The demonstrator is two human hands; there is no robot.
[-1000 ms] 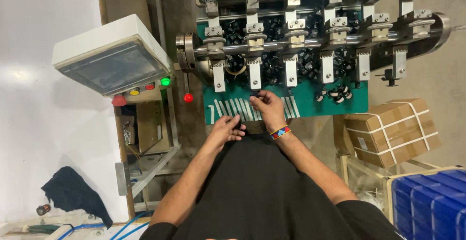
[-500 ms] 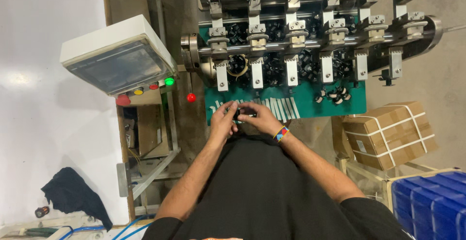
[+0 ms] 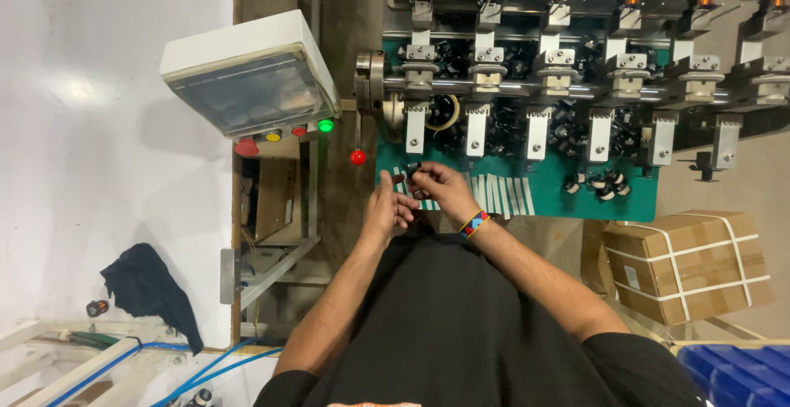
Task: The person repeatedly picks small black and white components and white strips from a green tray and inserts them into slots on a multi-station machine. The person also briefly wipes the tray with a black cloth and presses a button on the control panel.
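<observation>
Both hands meet just left of the frame's centre, over the near edge of the green table [image 3: 576, 201] of a multi-station winding machine [image 3: 568, 86]. The right hand [image 3: 440, 186], with a coloured woven wristband [image 3: 474, 224], has its grip closed narrowly on a small dark part [image 3: 414, 168], pinched at the fingertips. The left hand [image 3: 385, 208] lies just beside it, fingers curled toward the same part; whether its grip holds anything cannot be determined. A row of pale strips [image 3: 502, 195] lies on the green table directly beyond the hands. More small dark parts [image 3: 597, 185] sit loose right of centre. A grey control box [image 3: 247, 74] with coloured buttons occupies the upper left; a strapped cardboard carton [image 3: 687, 263] stands at lower right.
</observation>
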